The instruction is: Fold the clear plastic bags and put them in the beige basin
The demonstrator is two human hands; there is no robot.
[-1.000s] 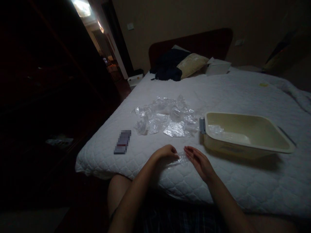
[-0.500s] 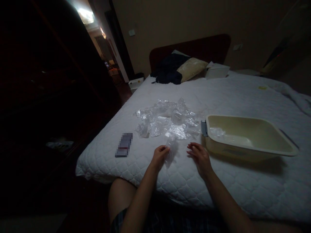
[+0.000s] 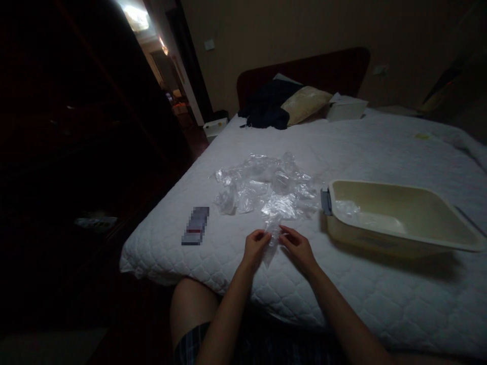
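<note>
Nearest, at the lower middle of the frame, the left hand (image 3: pixel 255 246) had its grip closed in a pinch, thumb against fingers, on the left edge of a clear plastic bag (image 3: pixel 271 247). The right hand (image 3: pixel 299 248) held its grip partly open at the bag's other edge, thumb and forefinger a little apart; whether those tips had hold of the film could not be told. The bag stood between the two hands above the near part of the white quilted bed (image 3: pixel 380 301), its narrow lower end pointing down. It looked next to weightless, limp and thin, probably slick, apt to crease, cling or tear if pulled hard (its contents, if any, did not show). The edges seemed the best hold: a light fingertip pinch on each side, since the middle would likely only crumple. Just beyond, at the centre, lay a heap of clear plastic (image 3: pixel 262 187), shiny and tangled, where one piece might well drag another along. At the right of the frame sat a cream tub (image 3: pixel 395 242), seemingly stiff, with some clear plastic inside at its left end. Farthest, at the upper middle, a beige pillow (image 3: pixel 306 105) rested before the headboard (image 3: pixel 304 66).
</note>
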